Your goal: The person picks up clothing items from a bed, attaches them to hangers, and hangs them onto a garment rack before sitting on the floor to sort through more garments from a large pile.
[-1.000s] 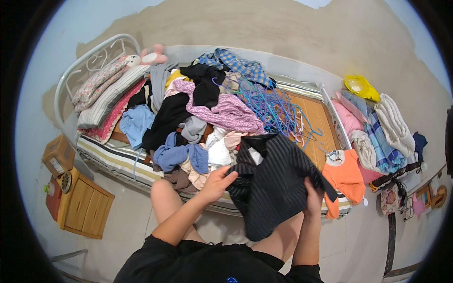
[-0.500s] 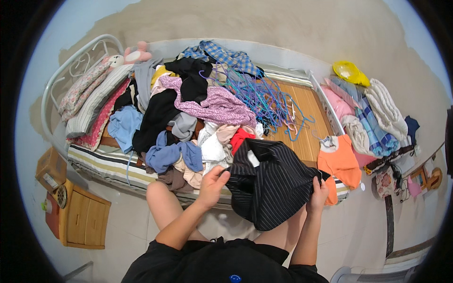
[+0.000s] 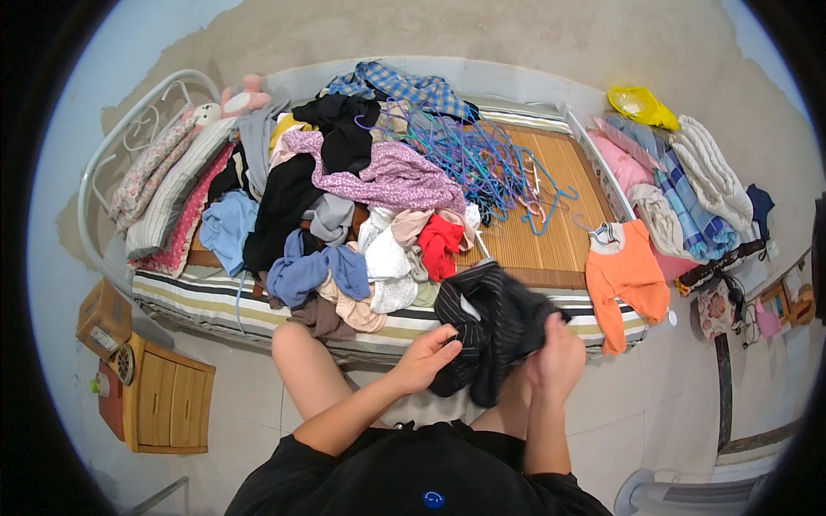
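Over my knees hangs a black garment [image 3: 490, 327] with thin pale stripes, bunched and partly blurred. My left hand [image 3: 428, 357] pinches its left edge between thumb and fingers. At the other side my right hand [image 3: 555, 361] grips the cloth; it is a little smeared by motion. A thin white piece [image 3: 483, 249] sticks up at the garment's top edge, and I cannot make out its full shape. Just beyond lies a heap of clothes, with a red cloth [image 3: 440, 245], a white garment [image 3: 389, 271] and a blue garment [image 3: 314, 273] nearest.
The bed carries a tangle of blue and purple hangers [image 3: 490, 176] on a bamboo mat [image 3: 555, 249]. An orange top [image 3: 630, 275] lies at the bed's right front edge. Folded bedding [image 3: 710, 185] is stacked at the right. A wooden cabinet [image 3: 172, 400] stands at the left.
The striped garment, spread wide between my hands before, is now bunched smaller. My left hand has moved right and nearer to me; my right hand has come slightly inward and lower.
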Available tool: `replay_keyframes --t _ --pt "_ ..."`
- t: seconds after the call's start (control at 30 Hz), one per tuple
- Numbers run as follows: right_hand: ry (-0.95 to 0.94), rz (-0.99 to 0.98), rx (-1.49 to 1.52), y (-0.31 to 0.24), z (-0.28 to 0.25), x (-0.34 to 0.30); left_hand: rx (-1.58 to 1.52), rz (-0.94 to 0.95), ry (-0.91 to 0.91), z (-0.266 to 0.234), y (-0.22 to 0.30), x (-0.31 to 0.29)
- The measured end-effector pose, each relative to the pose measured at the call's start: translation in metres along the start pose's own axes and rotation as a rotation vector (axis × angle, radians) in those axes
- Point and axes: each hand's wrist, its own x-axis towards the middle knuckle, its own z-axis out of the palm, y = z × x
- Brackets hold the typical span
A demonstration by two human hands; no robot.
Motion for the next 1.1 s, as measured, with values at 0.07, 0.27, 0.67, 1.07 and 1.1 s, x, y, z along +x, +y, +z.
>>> replay_keyframes --t 0.07,0.27,0.67,1.07,1.1 --pt "0.091 -0.162 0.165 -0.02 -0.02 0.028 0.065 0.019 -0.013 0.005 0.006 0.014" --pt "0.205 -0.56 0.028 -0.052 -0.056 0.139 0.652 0.18 -0.005 -0.02 -0.002 0.055" --pt "0.05 -0.669 -1.095 0.113 -0.011 0.091 1.68 0.04 0.7 -0.172 0.003 0.074" --pt "-0.411 -0.828 -1.192 0.115 0.195 0.135 1.48 0.509 0.458 -0.137 -0.091 0.009" --pt "-0.424 -0.837 -1.192 0.122 0.196 0.136 1.48 0.511 0.475 -0.137 -0.083 0.006"
